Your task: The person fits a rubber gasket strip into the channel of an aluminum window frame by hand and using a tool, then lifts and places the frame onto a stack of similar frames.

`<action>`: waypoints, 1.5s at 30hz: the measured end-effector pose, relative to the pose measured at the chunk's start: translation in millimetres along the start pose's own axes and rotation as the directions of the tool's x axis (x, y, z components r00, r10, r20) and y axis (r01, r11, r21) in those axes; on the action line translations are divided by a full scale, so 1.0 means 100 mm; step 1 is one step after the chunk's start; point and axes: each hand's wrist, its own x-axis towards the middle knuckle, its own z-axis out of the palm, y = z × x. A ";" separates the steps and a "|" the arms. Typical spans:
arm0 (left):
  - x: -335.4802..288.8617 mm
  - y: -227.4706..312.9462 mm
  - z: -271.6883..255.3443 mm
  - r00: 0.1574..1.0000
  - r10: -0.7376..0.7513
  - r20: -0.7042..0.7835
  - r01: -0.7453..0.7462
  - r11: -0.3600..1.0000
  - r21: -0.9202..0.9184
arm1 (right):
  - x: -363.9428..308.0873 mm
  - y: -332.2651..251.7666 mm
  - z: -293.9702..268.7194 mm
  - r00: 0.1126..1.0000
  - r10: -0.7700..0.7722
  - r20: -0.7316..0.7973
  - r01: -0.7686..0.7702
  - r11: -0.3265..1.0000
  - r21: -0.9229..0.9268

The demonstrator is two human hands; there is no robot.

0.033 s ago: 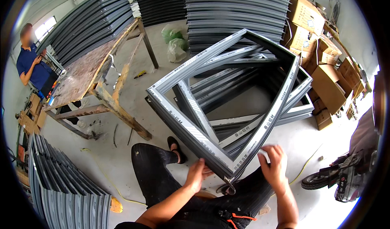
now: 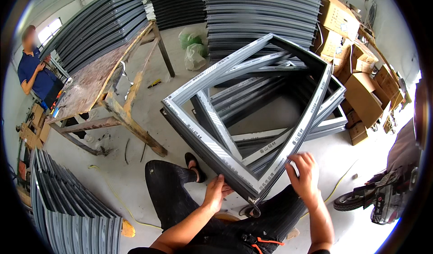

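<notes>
A stack of grey metal window frames, mitred at the corners and striped with printed white film, stands before my knees; each frame is turned at a different angle. My left hand grips the top frame's outer edge, left of its near corner, with the fingertips partly hidden against the dark side. On the other side of that corner, my right hand is at the frame's right bar with its fingers curled and thumb drawn in. Something pale shows between them, too small to name.
A worn wooden bench with stacked profiles stands left, a person in blue behind it. Grey frames are piled lower left. Cardboard boxes crowd the right, above a wheeled vehicle. A yellow cord crosses the floor.
My right hand has shifted slightly up to the frame's right bar, its fingers more curled. My left hand stays at the near edge, and the frames lie practically as before.
</notes>
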 end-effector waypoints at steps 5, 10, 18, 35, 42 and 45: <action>0.13 -0.01 0.11 0.997 0.052 -0.052 -0.051 0.998 0.026 | 0.73 0.81 0.23 0.930 -0.208 0.304 0.248 0.964 -0.098; 0.08 -0.02 -0.01 0.986 0.062 -0.153 -0.061 0.998 0.014 | 0.75 0.78 0.51 0.930 -0.190 0.314 0.253 0.952 -0.174; -0.37 0.44 -1.00 0.943 0.067 -0.325 -0.024 0.990 0.136 | 0.32 -0.22 0.74 0.942 -0.223 0.251 0.236 0.972 -0.021; 0.78 1.15 -1.23 0.986 0.089 -0.141 -0.044 0.953 0.298 | 0.66 -0.26 1.20 0.988 -0.011 0.152 0.034 0.989 -0.144; 0.72 0.99 -1.16 0.954 0.230 -0.191 -0.149 0.920 0.362 | 0.66 -0.33 1.10 0.977 0.025 0.212 0.009 0.987 -0.158; 0.58 0.90 -1.18 0.963 0.194 -0.187 -0.116 0.925 0.362 | 0.64 -0.32 1.06 0.965 0.025 0.260 0.011 0.991 -0.136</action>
